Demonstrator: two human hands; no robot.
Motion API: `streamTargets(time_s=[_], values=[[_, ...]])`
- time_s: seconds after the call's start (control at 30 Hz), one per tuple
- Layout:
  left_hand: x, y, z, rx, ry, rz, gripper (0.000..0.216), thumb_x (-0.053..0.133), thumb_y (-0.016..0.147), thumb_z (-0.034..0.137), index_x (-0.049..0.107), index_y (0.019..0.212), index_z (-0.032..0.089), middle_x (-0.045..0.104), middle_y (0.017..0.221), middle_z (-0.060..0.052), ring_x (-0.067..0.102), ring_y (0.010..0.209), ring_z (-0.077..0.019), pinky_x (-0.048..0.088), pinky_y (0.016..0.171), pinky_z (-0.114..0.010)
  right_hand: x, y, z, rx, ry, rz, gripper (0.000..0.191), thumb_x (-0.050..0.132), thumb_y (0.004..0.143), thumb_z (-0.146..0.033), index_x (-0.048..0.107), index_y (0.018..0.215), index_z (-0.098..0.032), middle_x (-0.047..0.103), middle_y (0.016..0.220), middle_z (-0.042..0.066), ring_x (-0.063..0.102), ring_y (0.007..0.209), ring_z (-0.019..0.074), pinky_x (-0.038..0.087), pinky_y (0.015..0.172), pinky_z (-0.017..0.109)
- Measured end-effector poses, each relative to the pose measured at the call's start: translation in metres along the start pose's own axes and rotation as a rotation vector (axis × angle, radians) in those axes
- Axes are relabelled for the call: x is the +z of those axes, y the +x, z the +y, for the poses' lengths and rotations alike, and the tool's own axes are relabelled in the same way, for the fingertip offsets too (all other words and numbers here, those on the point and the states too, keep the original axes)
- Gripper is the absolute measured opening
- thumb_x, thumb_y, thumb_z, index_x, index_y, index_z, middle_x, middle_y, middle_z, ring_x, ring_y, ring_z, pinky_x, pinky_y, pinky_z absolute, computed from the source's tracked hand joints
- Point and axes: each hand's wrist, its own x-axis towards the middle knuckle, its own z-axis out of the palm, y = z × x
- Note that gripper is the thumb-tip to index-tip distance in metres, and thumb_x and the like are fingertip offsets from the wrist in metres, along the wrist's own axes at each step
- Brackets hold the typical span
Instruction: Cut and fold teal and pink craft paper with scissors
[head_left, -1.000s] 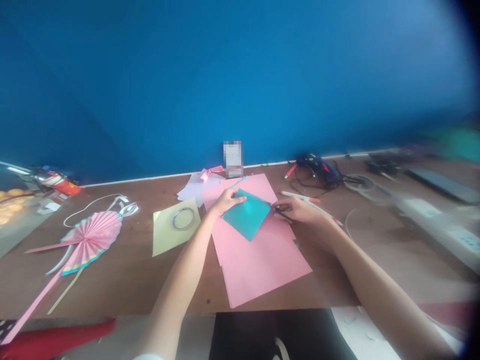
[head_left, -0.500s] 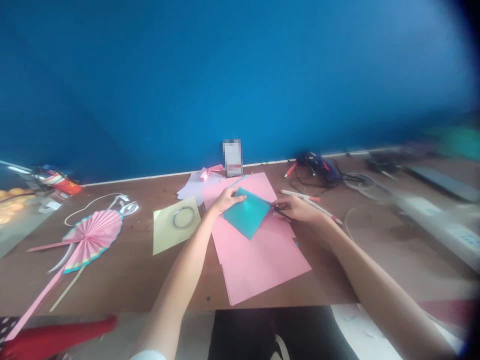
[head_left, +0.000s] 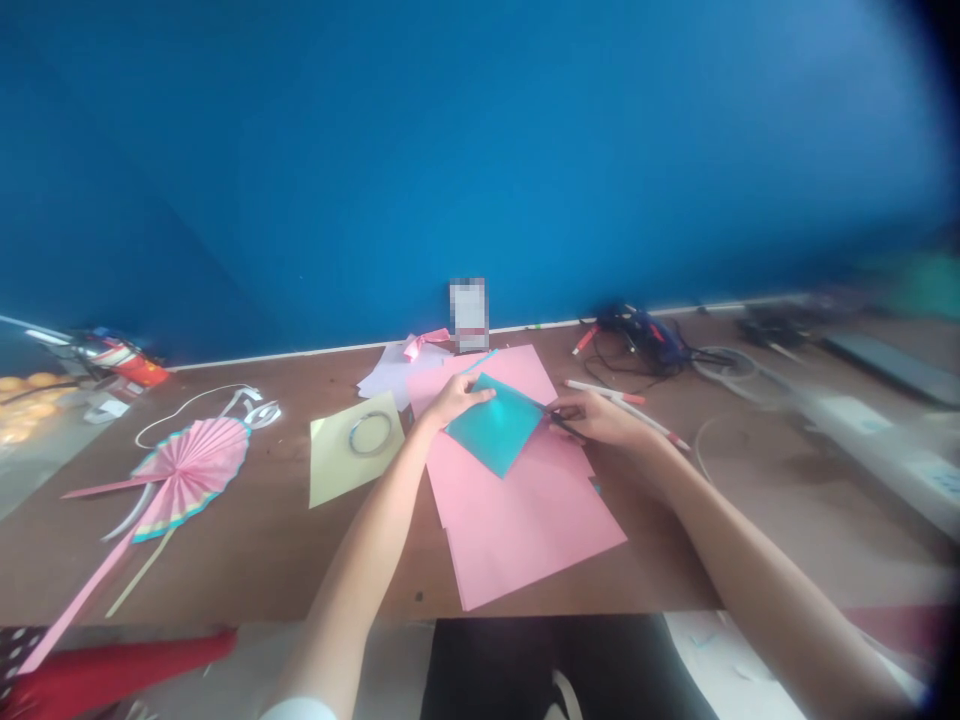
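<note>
Teal paper, a square turned like a diamond, sits at the centre of the frame, between my two hands and lifted a little over a spread of pink sheets. My left hand comes in from the lower left and pinches the upper left edge of the teal paper, thumb under and fingers curled over the top. My right hand comes in from the lower right and is closed around a dark tool, whose tip meets the right corner of the teal paper; it is too blurred for me to tell what it is. The two hands are near each other, with the paper spanning the gap.

The pink sheets lie fanned on the brown table, reaching toward its near edge. Left of my left forearm lies a pale yellow sheet with a shiny ring resting on it. Further left is a pleated pink fan with a coloured rim and long strips trailing toward the lower left corner. Just beyond my right hand lie two white pens, and behind them, in the upper right of the tabletop, a tangle of cables. Behind the pink sheets sit some pale paper and a small pink bow, close to the blue wall.
</note>
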Motion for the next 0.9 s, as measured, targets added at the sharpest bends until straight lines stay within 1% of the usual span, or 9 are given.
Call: streamTargets(time_s=[0.13,0.23,0.37,0.57,0.77,0.9], values=[[-0.0008,0.0005,-0.0012,0.002,-0.021,-0.004,0.039,0.071,0.069,0.047,0.063,0.084,0.012,0.065,0.081,-0.004,0.059,0.068,-0.0141,0.044,0.063,-0.025,0.0025,0.0019,0.0048,-0.007,0.023,0.006,0.035,0.056,0.080,-0.045,0.069,0.098,-0.018,0.058,0.060,-0.001,0.047,0.052,0.0130,0.043,0.059,0.029],[-0.0012,0.0005,-0.0019,-0.011,-0.047,-0.013,0.038,0.071,0.069,0.046,0.063,0.085,0.012,0.066,0.081,-0.004,0.059,0.068,-0.0140,0.044,0.062,-0.025,0.0044,0.0034,0.0081,0.001,0.041,0.017,0.037,0.057,0.079,-0.045,0.069,0.099,-0.017,0.062,0.067,0.000,0.049,0.055,0.0130,0.040,0.054,0.026],[-0.0008,0.0003,-0.0018,-0.025,-0.071,-0.011,0.040,0.071,0.069,0.046,0.064,0.089,0.012,0.067,0.085,-0.006,0.060,0.069,-0.0154,0.046,0.063,-0.026,0.0056,0.0045,0.0095,-0.017,0.042,0.024,0.037,0.059,0.077,-0.043,0.069,0.100,-0.016,0.064,0.072,0.002,0.051,0.061,0.0140,0.039,0.054,0.025],[0.0000,-0.0006,0.0014,-0.017,-0.067,-0.001,0.040,0.072,0.068,0.046,0.064,0.088,0.011,0.067,0.083,-0.006,0.059,0.068,-0.0145,0.045,0.062,-0.025,0.0048,0.0033,0.0091,-0.010,0.035,0.040,0.040,0.059,0.076,-0.045,0.069,0.102,-0.016,0.063,0.072,0.002,0.050,0.060,0.0136,0.039,0.054,0.025],[-0.0004,-0.0009,0.0019,-0.015,-0.069,-0.007,0.041,0.072,0.068,0.046,0.065,0.089,0.011,0.067,0.084,-0.006,0.060,0.070,-0.0152,0.046,0.064,-0.026,0.0041,0.0034,0.0090,-0.007,0.016,0.025,0.038,0.057,0.078,-0.044,0.070,0.101,-0.017,0.061,0.066,0.001,0.049,0.056,0.0131,0.038,0.053,0.025],[-0.0009,-0.0010,0.0012,-0.006,-0.064,-0.007,0.041,0.071,0.069,0.047,0.065,0.089,0.011,0.067,0.084,-0.006,0.060,0.070,-0.0150,0.046,0.063,-0.026,0.0037,0.0025,0.0072,-0.011,0.029,0.030,0.036,0.057,0.078,-0.042,0.070,0.102,-0.018,0.065,0.070,0.001,0.052,0.059,0.0141,0.040,0.055,0.025]])
